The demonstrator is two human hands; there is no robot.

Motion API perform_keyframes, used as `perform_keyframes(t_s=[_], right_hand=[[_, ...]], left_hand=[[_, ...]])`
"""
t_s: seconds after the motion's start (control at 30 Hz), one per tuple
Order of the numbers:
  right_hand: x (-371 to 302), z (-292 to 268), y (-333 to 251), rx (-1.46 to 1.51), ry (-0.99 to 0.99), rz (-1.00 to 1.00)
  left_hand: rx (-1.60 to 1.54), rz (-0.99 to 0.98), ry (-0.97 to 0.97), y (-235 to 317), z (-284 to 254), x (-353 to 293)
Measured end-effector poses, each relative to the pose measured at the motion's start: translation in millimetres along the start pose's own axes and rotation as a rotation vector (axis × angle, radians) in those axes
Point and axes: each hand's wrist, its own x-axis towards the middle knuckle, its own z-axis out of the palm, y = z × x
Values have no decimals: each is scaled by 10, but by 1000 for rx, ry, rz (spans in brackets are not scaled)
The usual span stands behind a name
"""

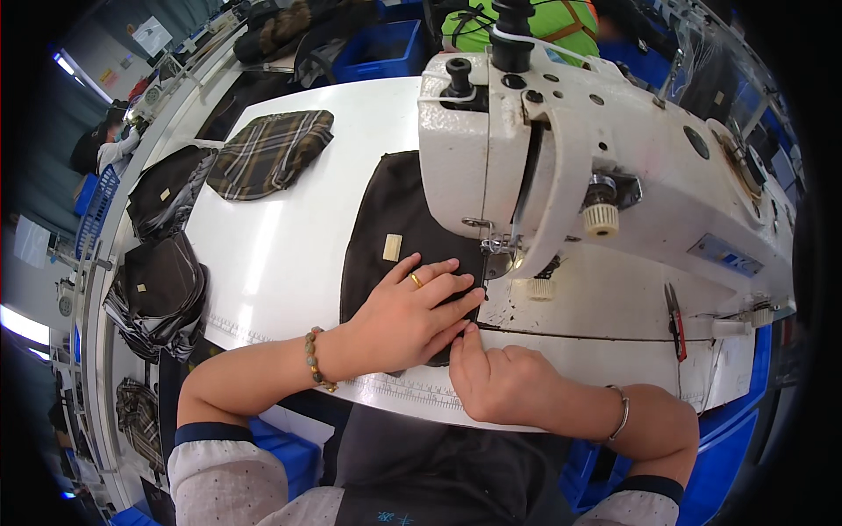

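Observation:
A dark brown fabric panel (377,206) with a small tan label (393,247) lies on the white table, its right edge beside the presser foot (498,261) of a white sewing machine (453,171). My left hand (399,316) rests on the panel, fingers stretched out and the tips just left of the presser foot. Close by, at the panel's near right edge, my right hand (509,381) is curled, with thumb and index finger pinching the fabric edge. Part of the panel is hidden under my left hand and behind the machine head.
Red-handled snips (675,323) lie on the table's right side. A plaid fabric piece (272,153) sits at the far left. Stacked dark pieces (162,285) hang at the left table edge. A blue bin (381,51) stands at the back. A printed ruler (412,390) runs along the near edge.

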Motion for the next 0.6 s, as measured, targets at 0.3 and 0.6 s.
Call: perform_keyframes(t_s=[0.3,0.6], right_hand=[[-22,42,114,-5,-84,101],[-47,102,196,84,-150,239]], left_hand=[[21,134,161,-291,33,266],[54,182,153,-253,-37,147]])
